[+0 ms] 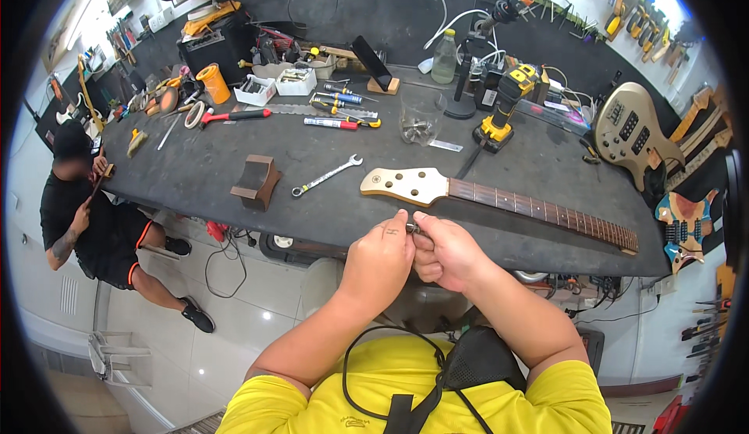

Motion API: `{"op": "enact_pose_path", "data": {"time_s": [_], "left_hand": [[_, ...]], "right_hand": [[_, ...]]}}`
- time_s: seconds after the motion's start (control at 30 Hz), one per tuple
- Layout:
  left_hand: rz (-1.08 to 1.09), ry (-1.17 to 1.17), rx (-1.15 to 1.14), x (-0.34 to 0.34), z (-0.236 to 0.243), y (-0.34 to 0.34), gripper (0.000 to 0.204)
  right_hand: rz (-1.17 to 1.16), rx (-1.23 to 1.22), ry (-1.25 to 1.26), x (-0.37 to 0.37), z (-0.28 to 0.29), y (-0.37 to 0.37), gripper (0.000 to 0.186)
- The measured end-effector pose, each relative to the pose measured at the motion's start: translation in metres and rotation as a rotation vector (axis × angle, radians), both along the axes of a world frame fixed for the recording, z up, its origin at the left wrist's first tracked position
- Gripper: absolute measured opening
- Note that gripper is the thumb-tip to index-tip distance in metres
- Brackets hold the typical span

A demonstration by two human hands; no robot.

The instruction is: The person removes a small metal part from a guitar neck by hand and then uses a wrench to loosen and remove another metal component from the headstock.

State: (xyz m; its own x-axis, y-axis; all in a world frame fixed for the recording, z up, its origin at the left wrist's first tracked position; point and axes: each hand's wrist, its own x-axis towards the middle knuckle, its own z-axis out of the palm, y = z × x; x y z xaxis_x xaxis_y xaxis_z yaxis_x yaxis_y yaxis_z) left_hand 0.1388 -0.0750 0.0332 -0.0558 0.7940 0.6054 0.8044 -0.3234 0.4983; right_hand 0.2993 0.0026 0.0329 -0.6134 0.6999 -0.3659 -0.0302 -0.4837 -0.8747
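Observation:
My left hand (380, 258) and my right hand (450, 253) meet just off the front edge of the workbench. Both are closed, pinching a small shiny metal part (413, 229) between thumbs and fingers; the fingers cover most of it, so its exact kind is unclear. Just beyond them lies a bass guitar neck (538, 209), fretboard up, with a pale headstock (404, 185) that has several open holes. To the left of the headstock rests a combination wrench (328, 176). Further left stands a brown wooden neck rest (256, 182) with a dark curved top.
Beyond the neck stand a clear plastic cup (420, 119) with metal pieces and a yellow cordless drill (507, 106). Screwdrivers (337, 97), a red marker (330, 123) and white parts trays (296, 82) lie at the back. A guitar body (636, 131) leans right; a co-worker (82, 200) sits left.

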Motion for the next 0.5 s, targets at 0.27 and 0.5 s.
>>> {"op": "enact_pose_path", "data": {"time_s": [0.27, 0.5], "left_hand": [[-0.115, -0.032, -0.124, -0.007, 0.017, 0.002, 0.04], [-0.095, 0.054, 0.037, -0.012, 0.023, 0.006, 0.037]], "right_hand": [[-0.032, 1.624, -0.434, 0.013, 0.004, 0.0, 0.026], [-0.133, 1.099, -0.439, 0.003, 0.005, -0.014, 0.042]]}}
